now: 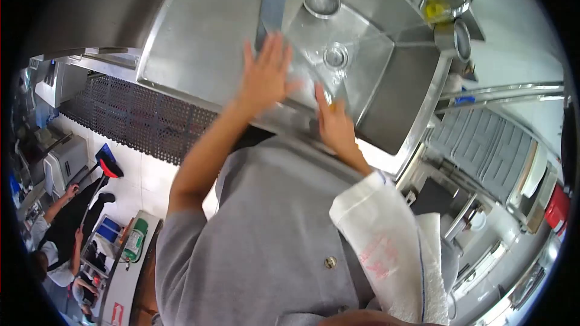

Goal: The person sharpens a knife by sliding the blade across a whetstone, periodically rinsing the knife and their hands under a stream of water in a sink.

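Note:
My left hand (266,78) is open, its fingers stretched out and slightly blurred, over the front edge of the steel counter (205,30) beside the sink. Just beyond its fingertips a flat grey strip (273,3) lies on the counter. My right hand (336,125) is over the front rim of the sink (362,39), fingers curled with the index finger extended. A small yellow-orange bit and a shiny streak show at its fingers; I cannot tell what it holds. A round metal strainer (322,1) sits in the sink's far left corner, and the drain (336,55) is visible.
A metal container (462,39) and a yellow item (435,10) stand by the sink's right back corner. Grey ribbed panels (483,145) are to the right. A white towel (386,235) hangs over my right arm. At left, a person (66,223) holds a long-handled red-and-blue tool (109,166).

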Motion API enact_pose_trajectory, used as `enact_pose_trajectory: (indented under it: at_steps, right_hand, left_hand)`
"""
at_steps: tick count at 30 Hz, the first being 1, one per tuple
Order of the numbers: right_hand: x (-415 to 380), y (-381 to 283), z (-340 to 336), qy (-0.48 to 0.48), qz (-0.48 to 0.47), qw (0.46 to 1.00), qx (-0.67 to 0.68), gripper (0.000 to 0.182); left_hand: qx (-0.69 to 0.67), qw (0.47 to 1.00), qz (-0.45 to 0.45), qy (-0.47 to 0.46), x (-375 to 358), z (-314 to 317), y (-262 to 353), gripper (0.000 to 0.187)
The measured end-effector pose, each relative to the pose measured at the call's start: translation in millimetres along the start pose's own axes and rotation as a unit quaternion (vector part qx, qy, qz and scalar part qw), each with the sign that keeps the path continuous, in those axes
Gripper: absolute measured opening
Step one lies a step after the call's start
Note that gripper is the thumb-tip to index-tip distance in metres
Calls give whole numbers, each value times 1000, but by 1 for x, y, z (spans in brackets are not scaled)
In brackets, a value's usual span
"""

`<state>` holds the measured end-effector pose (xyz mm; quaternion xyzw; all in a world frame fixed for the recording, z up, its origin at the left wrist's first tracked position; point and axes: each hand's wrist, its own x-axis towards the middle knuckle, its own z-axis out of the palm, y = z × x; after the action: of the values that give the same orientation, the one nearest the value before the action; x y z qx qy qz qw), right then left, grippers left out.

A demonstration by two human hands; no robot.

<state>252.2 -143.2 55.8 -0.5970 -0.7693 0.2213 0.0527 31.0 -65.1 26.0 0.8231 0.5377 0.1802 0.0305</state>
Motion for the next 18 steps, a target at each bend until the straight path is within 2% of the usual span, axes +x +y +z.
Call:
enact_pose_trajectory:
  at_steps: [4, 6, 8, 9, 12, 14, 16, 18]
  right_hand:
    - [46, -19, -6, -7, 1, 1000, -8, 73]
    - [20, -8, -3, 9, -27, 999, -15, 70]
    - [7, -7, -8, -89, 22, 996, 17, 66]
    - [22, -7, 2, -25, -14, 999, 18, 66]
    - [89, -29, -2, -10, -20, 999, 25, 72]
    - [73, -23, 4, 8, -35, 999, 11, 69]
    - [38, -15, 3, -33, -41, 998, 39, 61]
    - [53, -21, 7, -55, -25, 997, 45, 62]
  left_hand:
    - [83, 996, 8, -36, 30, -5, -37, 75]
    - [47, 999, 5, -21, 3, -12, -15, 73]
    - [2, 1000, -2, -23, -2, -14, -15, 71]
    - [31, 999, -10, -36, 11, -15, -29, 72]
    - [65, 997, -17, -46, 35, -5, -67, 73]
    - [82, 996, -18, -33, 34, -11, -71, 74]
    - [48, 997, -29, -58, 1, -21, -36, 72]
    - [43, 997, -26, -63, 14, -27, -51, 70]
